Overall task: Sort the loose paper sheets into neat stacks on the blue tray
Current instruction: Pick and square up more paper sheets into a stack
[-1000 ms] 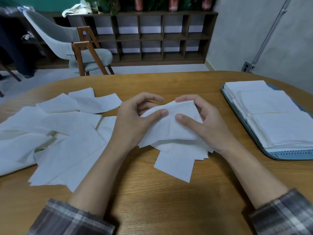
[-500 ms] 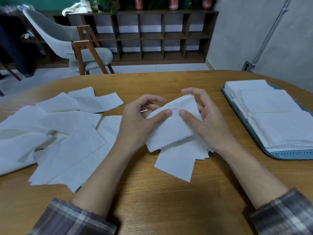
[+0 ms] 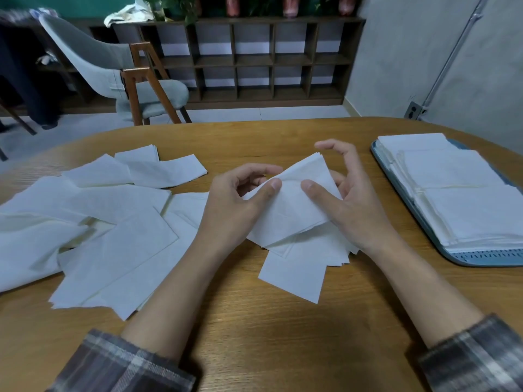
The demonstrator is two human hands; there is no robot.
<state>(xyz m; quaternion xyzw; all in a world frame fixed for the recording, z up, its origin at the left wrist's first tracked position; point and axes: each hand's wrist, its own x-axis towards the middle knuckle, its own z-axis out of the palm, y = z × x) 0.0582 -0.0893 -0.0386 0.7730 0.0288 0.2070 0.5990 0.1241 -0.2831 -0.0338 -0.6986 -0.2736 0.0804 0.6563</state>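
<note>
Head view: your left hand (image 3: pixel 235 199) pinches a bundle of sheets (image 3: pixel 291 210) at centre; your right hand (image 3: pixel 348 205) clamps its other side under the thumb, forefinger lifted, likely to square the edges. At 9 o'clock loose sheets (image 3: pixel 93 222) sprawl on the bench (image 3: pixel 283 349); at 3 o'clock stacks (image 3: pixel 452 193) fill the blue tray (image 3: pixel 481 257).

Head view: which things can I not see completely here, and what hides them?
All in the head view:
- Blue tray: its right side is cut off by the picture edge; the paper stacks cover most of its floor.
- Small pile on the table: the held sheets, the left hand and the right hand hide its far part.
- Loose sheets at left: cut off by the left edge; number unclear.
</note>
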